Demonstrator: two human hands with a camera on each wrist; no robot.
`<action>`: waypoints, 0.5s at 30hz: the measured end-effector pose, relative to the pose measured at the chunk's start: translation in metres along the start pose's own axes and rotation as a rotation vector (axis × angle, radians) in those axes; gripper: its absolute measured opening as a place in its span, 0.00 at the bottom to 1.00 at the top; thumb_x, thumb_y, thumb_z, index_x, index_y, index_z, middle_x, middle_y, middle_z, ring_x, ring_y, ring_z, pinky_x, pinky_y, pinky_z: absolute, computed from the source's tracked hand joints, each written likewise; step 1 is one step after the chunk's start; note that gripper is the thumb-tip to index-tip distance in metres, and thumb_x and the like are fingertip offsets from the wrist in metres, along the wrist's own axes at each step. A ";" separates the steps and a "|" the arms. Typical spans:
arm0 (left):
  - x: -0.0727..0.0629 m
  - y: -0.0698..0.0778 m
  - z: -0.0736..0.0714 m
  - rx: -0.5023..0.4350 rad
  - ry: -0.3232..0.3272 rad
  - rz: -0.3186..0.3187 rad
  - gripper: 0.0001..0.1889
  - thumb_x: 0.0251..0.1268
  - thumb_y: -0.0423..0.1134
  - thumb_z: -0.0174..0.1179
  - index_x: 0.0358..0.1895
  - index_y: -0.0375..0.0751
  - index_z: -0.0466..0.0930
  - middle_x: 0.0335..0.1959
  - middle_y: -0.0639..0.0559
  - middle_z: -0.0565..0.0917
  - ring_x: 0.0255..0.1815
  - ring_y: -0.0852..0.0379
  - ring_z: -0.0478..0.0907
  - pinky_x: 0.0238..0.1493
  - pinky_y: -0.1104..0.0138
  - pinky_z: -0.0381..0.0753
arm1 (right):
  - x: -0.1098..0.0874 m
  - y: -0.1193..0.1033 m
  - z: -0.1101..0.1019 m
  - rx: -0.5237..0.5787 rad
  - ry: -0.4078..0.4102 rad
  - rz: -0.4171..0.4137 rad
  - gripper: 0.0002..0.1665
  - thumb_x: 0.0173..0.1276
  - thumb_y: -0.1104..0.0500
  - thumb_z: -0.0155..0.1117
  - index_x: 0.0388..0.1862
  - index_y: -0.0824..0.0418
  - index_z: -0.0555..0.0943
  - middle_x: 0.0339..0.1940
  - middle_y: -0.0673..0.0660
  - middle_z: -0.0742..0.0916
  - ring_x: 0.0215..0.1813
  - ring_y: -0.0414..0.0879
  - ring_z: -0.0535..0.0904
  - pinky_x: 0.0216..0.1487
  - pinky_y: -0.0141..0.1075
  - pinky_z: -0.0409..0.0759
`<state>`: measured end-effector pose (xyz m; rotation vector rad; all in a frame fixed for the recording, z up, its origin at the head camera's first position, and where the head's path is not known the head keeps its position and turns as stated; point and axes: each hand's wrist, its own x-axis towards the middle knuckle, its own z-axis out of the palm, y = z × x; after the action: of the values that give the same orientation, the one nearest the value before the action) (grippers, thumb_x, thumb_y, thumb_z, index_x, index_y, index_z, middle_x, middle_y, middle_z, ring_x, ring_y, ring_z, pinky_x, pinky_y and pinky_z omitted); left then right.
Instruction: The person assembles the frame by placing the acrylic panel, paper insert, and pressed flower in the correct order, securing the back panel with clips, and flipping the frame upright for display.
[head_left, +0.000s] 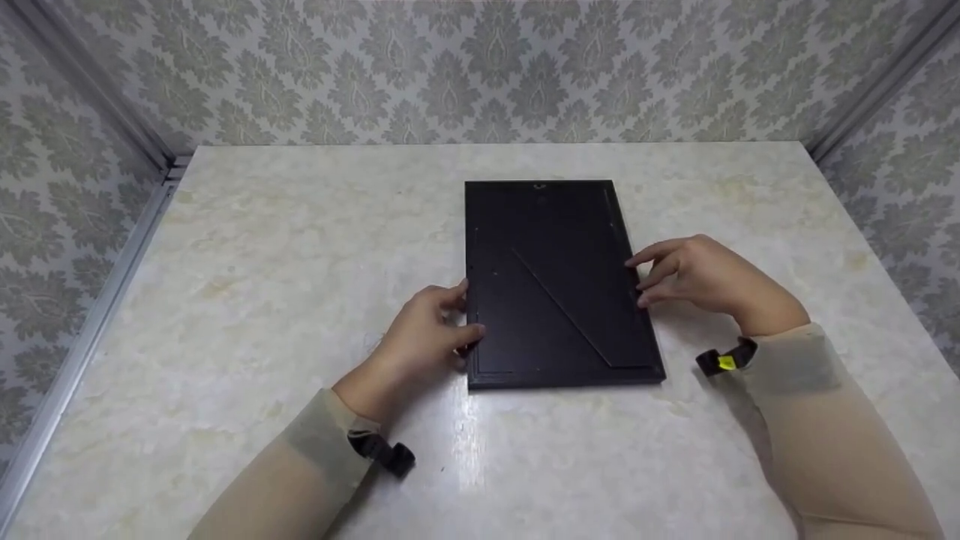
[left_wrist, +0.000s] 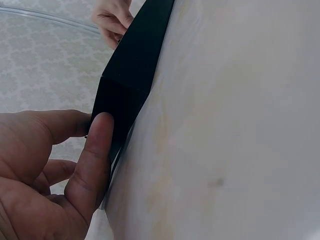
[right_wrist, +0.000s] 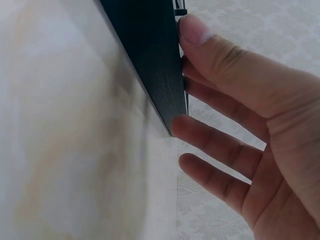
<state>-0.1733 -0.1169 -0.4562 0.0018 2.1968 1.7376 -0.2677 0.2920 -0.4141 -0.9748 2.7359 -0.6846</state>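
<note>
A black picture frame (head_left: pixel 555 300) lies back side up on the table, its slanted easel stand (head_left: pixel 585 315) folded flat against the backing. My left hand (head_left: pixel 424 330) grips the frame's left edge, the thumb over the rim and the fingers along the side. In the left wrist view, the left hand (left_wrist: pixel 55 165) has thumb and forefinger at a frame corner. At the right edge, my right hand (head_left: pixel 697 277) touches the rim with loosely extended fingers. The right wrist view shows the right hand (right_wrist: pixel 250 110) with its thumb by the back rim and its lower fingers spread beside the frame.
The pale marbled table (head_left: pixel 262 247) surrounds the frame. Patterned wallpaper (head_left: pixel 450 75) stands behind, with metal rails (head_left: pixel 97 322) along the left side. Each wrist wears a black strapped device, such as the left wrist camera (head_left: pixel 382 452).
</note>
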 end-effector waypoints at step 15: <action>0.000 -0.001 -0.001 0.051 0.008 0.013 0.44 0.74 0.30 0.73 0.89 0.42 0.63 0.68 0.38 0.78 0.35 0.54 0.84 0.28 0.64 0.91 | 0.000 -0.004 -0.001 -0.013 0.008 -0.027 0.06 0.64 0.60 0.88 0.38 0.49 1.00 0.64 0.56 0.95 0.51 0.50 0.96 0.48 0.33 0.90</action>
<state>-0.1734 -0.1180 -0.4571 0.0208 2.2515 1.6904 -0.2657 0.2903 -0.4114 -1.0152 2.7428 -0.6775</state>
